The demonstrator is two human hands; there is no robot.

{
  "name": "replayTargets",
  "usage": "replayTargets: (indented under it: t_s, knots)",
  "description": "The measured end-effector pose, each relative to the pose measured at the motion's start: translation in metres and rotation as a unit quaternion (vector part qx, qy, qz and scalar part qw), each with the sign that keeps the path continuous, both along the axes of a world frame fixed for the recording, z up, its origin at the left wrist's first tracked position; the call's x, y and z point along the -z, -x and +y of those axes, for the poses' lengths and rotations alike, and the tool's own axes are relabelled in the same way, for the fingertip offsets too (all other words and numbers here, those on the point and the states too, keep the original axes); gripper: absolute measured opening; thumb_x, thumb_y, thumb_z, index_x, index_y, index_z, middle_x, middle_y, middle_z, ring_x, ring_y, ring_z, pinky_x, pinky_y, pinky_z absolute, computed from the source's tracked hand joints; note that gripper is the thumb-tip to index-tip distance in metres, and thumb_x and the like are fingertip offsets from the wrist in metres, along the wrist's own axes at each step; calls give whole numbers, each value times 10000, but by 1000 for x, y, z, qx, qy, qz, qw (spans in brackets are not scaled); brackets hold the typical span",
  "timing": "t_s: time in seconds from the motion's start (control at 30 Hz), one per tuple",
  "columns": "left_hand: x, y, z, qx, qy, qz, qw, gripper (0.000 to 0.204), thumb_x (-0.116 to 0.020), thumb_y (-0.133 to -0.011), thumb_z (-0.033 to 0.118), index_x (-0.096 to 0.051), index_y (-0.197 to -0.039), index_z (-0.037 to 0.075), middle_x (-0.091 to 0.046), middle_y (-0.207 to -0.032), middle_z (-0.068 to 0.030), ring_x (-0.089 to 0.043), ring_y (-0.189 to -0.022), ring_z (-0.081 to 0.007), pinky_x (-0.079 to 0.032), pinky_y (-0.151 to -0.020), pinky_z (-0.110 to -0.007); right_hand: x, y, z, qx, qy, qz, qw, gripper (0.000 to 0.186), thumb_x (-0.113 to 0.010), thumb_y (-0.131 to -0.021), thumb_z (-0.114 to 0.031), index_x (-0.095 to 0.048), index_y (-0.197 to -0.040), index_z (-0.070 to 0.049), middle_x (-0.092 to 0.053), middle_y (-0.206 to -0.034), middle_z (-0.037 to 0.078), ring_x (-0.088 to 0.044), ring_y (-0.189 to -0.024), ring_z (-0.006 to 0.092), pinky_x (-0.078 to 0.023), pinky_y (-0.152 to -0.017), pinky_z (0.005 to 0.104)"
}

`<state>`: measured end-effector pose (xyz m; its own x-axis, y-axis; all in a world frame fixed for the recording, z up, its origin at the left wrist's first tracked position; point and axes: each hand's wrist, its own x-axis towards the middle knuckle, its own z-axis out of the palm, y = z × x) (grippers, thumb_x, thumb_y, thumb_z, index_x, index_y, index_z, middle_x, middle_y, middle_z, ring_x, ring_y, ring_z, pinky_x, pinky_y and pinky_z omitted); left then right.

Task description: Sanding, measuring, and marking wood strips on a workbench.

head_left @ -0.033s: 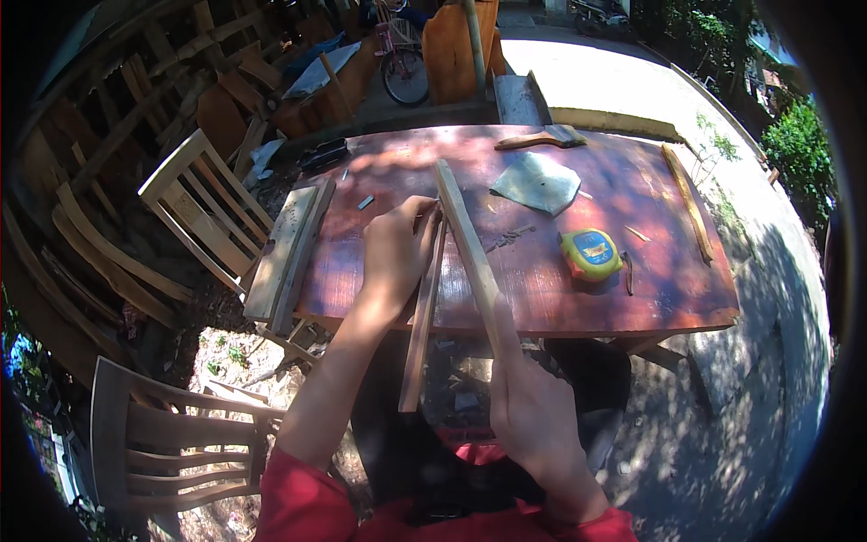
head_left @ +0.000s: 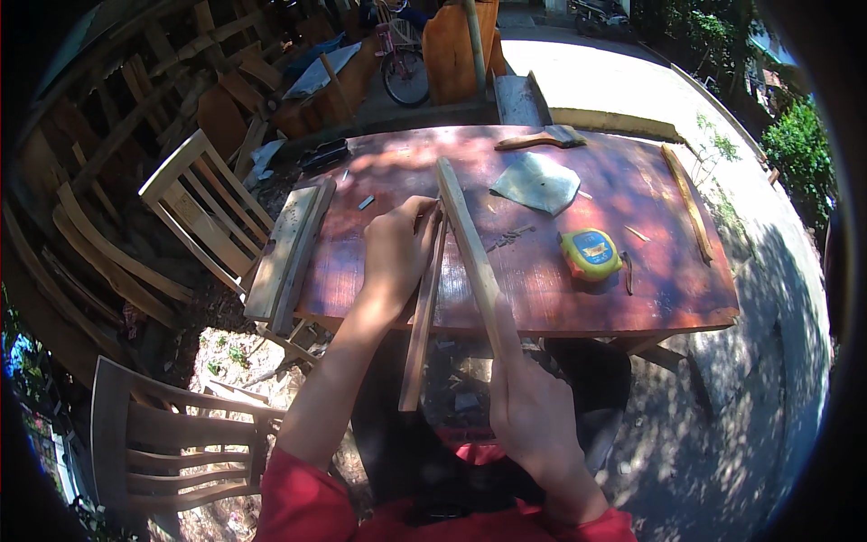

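My right hand (head_left: 535,408) is closed round the near end of a pale wooden stick (head_left: 470,244), which slants away from me over the table. Its far end lies close by the fingertips of my left hand (head_left: 395,251). These fingers are pinched together at the far end of a narrow, darker wooden strip (head_left: 421,339). The strip reaches past the table's near edge toward me. Whether something small is also between the left fingertips is hidden. Just right of the stick lie small dark pieces (head_left: 510,237) on the red-brown wooden table (head_left: 361,294).
A yellow tape measure (head_left: 591,255), a pale sheet (head_left: 537,183) and a brush (head_left: 542,138) lie on the table's right half. Wooden boards (head_left: 287,253) rest along its left edge. Chair frames (head_left: 185,443) stand at left. A thin wood piece (head_left: 688,203) lies far right.
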<state>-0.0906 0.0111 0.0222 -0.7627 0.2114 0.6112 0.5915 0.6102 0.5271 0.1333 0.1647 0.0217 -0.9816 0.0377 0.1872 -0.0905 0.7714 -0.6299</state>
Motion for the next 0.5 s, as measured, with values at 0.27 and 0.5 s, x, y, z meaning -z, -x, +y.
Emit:
replayTargets:
  t_s: [0.27,0.5]
  knots:
    - [1,1,-1,-2,21,30,999,222,-746,-1011,163,-784,-1162,5,-796,-987,-215,-812,-930,-325,-619,-804,-373,14,-4,-8,21,87,21,996,681,-521,-1099,-137,-248,-1722,-122,-704,-885,263,-684,-770,489,-523,-664,565]
    - [-2,-1,2,1,14,5,1000,196,-728,-987,117,-786,-1144,15,-778,-988,-232,-791,-929,-366,-614,-815,-414,14,-8,-12,-16,66,51,996,695,-521,-1100,-152,-230,-1730,-116,-706,-943,200,-695,-690,424,-570,-598,535]
